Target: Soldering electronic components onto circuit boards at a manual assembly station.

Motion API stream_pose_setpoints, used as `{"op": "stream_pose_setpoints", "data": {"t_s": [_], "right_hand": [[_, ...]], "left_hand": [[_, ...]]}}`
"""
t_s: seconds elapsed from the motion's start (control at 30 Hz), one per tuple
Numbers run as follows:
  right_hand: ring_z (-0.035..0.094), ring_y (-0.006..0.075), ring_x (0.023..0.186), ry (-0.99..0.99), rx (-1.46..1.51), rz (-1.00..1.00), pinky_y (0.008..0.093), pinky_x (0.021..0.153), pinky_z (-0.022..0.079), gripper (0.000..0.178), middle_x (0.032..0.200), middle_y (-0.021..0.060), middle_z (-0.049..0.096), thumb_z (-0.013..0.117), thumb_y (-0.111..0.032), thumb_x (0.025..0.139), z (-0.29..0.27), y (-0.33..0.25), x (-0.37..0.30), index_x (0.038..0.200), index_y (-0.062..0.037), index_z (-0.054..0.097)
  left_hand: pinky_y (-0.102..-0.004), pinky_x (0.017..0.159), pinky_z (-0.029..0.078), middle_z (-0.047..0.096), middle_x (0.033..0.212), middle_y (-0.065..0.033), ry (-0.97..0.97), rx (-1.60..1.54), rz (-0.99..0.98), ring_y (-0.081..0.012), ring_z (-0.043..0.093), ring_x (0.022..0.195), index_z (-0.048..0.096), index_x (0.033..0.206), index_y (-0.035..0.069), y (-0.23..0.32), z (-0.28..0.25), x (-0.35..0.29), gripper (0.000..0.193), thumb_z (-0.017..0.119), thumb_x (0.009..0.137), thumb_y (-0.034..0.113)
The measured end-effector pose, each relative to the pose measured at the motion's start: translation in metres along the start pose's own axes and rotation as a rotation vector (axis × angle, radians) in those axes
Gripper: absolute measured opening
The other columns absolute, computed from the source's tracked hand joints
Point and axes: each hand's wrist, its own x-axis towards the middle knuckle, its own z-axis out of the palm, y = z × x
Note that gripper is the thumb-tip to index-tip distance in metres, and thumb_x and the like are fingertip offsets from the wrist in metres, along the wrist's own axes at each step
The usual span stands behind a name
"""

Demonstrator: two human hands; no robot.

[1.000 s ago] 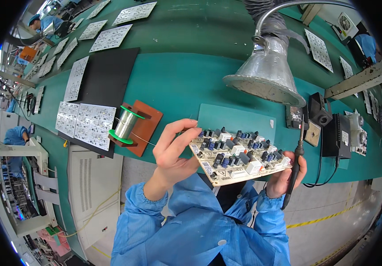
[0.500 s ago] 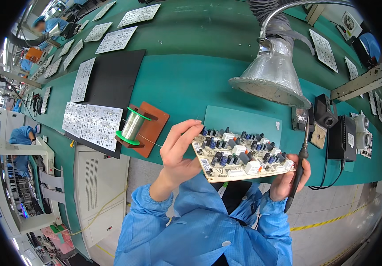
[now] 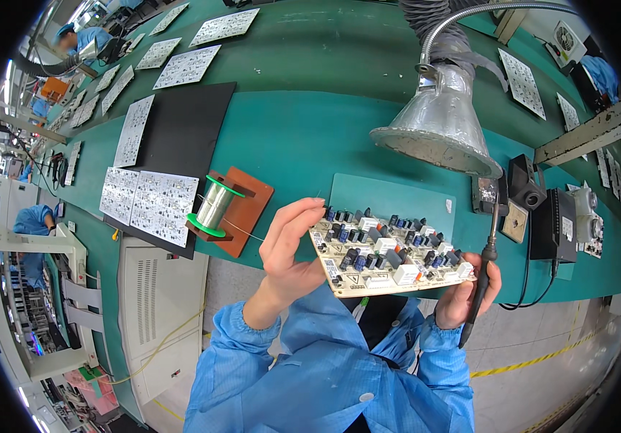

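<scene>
- Since a second ago the circuit board (image 3: 386,254) turns slightly, its near left corner shifting left; against the last frame there is only a small drift of the whole view
- So the work seems to be at a steady hold, with the board raised before the body, component side up and tilted
- Left hand (image 3: 286,252) has its fingers pinching the board's left edge; its thumb is partly hidden behind the board
- Right hand (image 3: 460,296) curls its fingers around the soldering iron (image 3: 479,289) while supporting the right edge; what its hidden fingertips press underneath, I cannot tell
- The iron's tip points away from the board, hard to make out against the dark holder (image 3: 485,195)
- Solder wire runs from the spool (image 3: 215,207) toward the left hand, its end lost there
- Beyond, a metal hood (image 3: 440,119) hangs over the green desk (image 3: 289,133)
</scene>
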Motion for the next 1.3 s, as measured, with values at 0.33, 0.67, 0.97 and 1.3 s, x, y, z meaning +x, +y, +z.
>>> {"op": "stream_pose_setpoints", "data": {"t_s": [0.33,0.67,0.97,1.3], "right_hand": [[0.059,0.0281,0.106,-0.001,0.011,-0.016,0.0441,0.094,0.05,0.058,0.117,0.0207,0.059,0.065,-0.031,0.091,-0.002,0.0,-0.002,0.135,-0.0037,0.04],[0.061,0.0307,0.101,0.042,-0.054,-0.014,0.0455,0.087,0.053,0.07,0.122,0.0196,0.056,0.071,-0.038,0.086,0.017,-0.023,-0.001,0.138,-0.0074,0.035],[0.062,0.0318,0.096,-0.024,-0.112,-0.215,0.0435,0.08,0.056,0.072,0.12,0.0219,0.057,0.071,-0.041,0.087,0.007,-0.032,-0.002,0.138,-0.008,0.033],[0.062,0.0326,0.095,-0.125,-0.108,-0.283,0.0453,0.079,0.054,0.069,0.122,0.0213,0.057,0.067,-0.04,0.09,0.004,-0.039,-0.004,0.141,-0.0114,0.03]], "left_hand": [[-0.0336,0.081,0.054,0.064,0.11,-0.0219,-0.009,-0.027,-0.025,-0.0292,0.065,0.095,0.062,0.105,-0.006,-0.003,0.002,-0.004,0.05,0.085,0.063,0.008],[-0.0393,0.089,0.053,0.063,0.112,-0.025,0.035,-0.104,-0.108,-0.0316,0.064,0.101,0.06,0.107,-0.01,-0.012,-0.005,-0.011,0.035,0.069,0.075,0.001],[-0.0398,0.093,0.052,0.061,0.115,-0.0236,0.039,-0.257,-0.194,-0.0316,0.063,0.105,0.059,0.111,-0.006,-0.021,-0.001,-0.027,0.03,0.063,0.083,0.004],[-0.0411,0.099,0.048,0.058,0.12,-0.0229,0.051,-0.375,-0.23,-0.0316,0.06,0.111,0.056,0.113,-0.004,-0.014,-0.006,-0.027,0.03,0.063,0.085,0.004]]}}
